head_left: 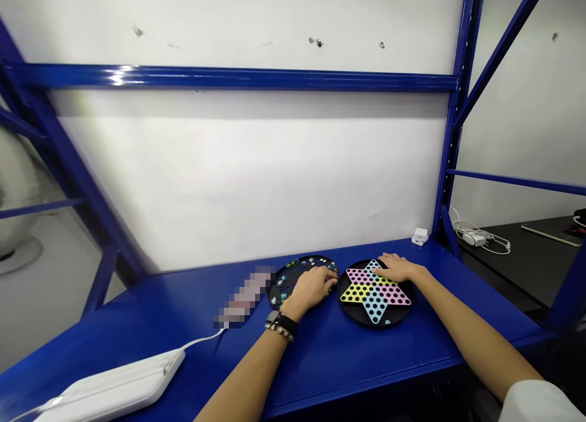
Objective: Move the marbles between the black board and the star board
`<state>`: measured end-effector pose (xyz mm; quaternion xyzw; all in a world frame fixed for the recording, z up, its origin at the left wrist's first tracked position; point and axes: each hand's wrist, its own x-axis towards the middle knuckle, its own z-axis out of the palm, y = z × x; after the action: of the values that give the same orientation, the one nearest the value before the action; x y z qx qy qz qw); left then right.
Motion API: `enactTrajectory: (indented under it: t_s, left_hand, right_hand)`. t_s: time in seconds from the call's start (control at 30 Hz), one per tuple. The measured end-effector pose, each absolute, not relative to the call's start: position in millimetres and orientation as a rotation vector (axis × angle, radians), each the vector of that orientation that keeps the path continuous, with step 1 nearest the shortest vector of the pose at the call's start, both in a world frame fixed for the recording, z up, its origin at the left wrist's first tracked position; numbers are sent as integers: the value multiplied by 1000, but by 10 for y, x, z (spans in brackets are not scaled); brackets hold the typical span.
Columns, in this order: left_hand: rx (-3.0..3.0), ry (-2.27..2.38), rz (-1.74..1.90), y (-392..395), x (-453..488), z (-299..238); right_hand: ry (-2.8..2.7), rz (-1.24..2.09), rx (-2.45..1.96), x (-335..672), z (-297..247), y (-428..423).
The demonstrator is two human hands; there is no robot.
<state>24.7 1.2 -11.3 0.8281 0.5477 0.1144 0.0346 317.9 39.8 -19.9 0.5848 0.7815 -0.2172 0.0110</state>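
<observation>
A round black tray [286, 283] holds several glass marbles around its edge. My left hand [312, 287], with a watch and a beaded bracelet on the wrist, reaches over this tray. Its fingers are bent down together at the tray's right side, and whatever they pinch is too small to make out. Touching or nearly touching the tray on the right is a round Chinese checkers board [375, 292], with a pink, yellow and blue star full of holes. My right hand [396, 268] lies over the board's far right part, its fingers stretched out and apart.
Both round pieces lie on a blue metal table [192, 306]. A white power strip [114, 388] with a cable sits at the front left, near a blurred-out object [242, 300]. A white charger [420, 236] stands at the back right. Blue frame posts [451, 123] rise at the sides.
</observation>
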Motion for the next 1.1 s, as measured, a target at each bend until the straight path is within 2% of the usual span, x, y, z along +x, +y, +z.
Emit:
enactTrajectory:
  t_s: [0.4, 0.67, 0.87, 1.0, 1.1]
  left_hand:
    - [2396, 1724, 310, -6, 244, -78]
    - [2504, 1645, 719, -192, 473, 73]
    - [2603, 1511, 605, -191, 517, 7]
    - [2589, 1667, 623, -57, 326, -82]
    - [2602, 1763, 436, 48, 188, -177]
  right_hand:
    - [2442, -662, 1826, 3201, -264, 452]
    - [2440, -664, 1824, 3181, -210, 407]
    - [2439, -652, 1828, 3172, -210, 407]
    - [2463, -639, 1814, 3175, -197, 402]
    - [2481, -653, 1788, 3174, -164, 384]
